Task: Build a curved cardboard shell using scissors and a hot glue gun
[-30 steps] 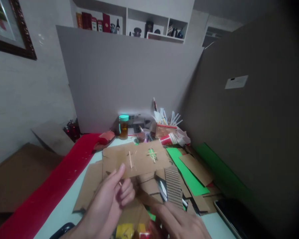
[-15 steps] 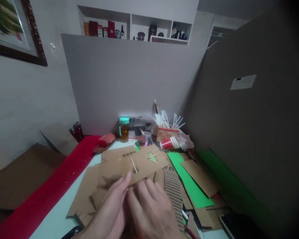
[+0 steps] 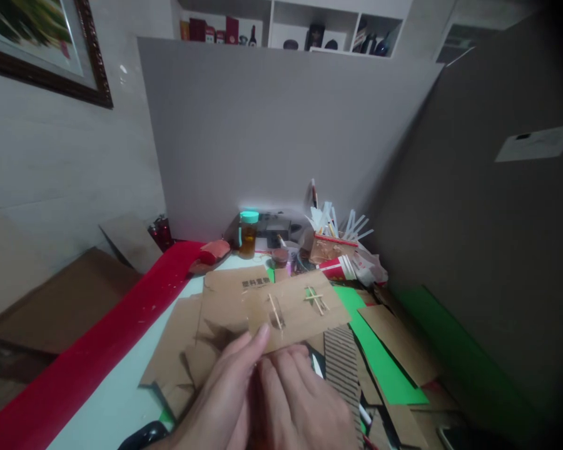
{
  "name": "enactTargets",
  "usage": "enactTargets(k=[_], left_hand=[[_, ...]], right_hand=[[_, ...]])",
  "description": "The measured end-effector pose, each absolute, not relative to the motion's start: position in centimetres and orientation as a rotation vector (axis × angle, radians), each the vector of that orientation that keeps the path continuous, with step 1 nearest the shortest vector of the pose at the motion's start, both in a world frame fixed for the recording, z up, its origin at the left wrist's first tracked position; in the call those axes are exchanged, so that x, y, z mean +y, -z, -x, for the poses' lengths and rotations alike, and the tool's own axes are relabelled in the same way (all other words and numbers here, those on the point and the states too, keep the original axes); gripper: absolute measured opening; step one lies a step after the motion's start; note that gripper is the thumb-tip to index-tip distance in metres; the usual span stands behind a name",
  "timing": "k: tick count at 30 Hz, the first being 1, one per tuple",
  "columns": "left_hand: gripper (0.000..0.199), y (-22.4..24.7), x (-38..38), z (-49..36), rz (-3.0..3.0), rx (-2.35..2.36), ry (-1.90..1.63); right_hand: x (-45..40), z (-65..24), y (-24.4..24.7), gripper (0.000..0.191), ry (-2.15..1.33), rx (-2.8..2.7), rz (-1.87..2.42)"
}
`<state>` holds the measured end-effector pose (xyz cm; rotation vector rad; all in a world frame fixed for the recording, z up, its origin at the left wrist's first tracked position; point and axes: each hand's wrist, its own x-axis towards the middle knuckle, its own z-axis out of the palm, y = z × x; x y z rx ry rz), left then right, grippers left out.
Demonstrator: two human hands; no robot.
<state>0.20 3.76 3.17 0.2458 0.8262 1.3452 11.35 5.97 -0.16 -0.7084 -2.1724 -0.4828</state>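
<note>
A rectangular cardboard piece (image 3: 293,306) is tilted up in front of me. Thin wooden sticks (image 3: 313,297) cross over a green-showing opening at its right, and one more stick (image 3: 275,311) lies across a second opening under what looks like clear tape. My left hand (image 3: 237,381) grips the near left corner, thumb on top. Against the near edge, my right hand (image 3: 298,394) is closed with curled fingers; whatever is inside them is hidden. A pale pointed thing (image 3: 317,366) shows just beyond its knuckles.
Cardboard sheets (image 3: 229,281) and a green strip (image 3: 380,356) cover much of the table. A red cloth strip (image 3: 98,337) runs along the left. At the back stand a teal-lidded bottle (image 3: 248,236), a box of straws (image 3: 333,247) and tipped paper cups (image 3: 338,267). Black handles (image 3: 143,434) lie near left.
The view has tilted down and turned slightly left, so the scene appears shifted right. Both hands stay at the cardboard's near edge, and the pale pointed thing now shows beside the right hand.
</note>
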Motion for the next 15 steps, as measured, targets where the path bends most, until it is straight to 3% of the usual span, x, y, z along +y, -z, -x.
enactTargets(k=[15], left_hand=[[0.022,-3.3,3.6,-0.1,-0.336,0.756,-1.342]], right_hand=[[5.3,-12.1,-1.3,0.024,0.644,-2.23,0.672]])
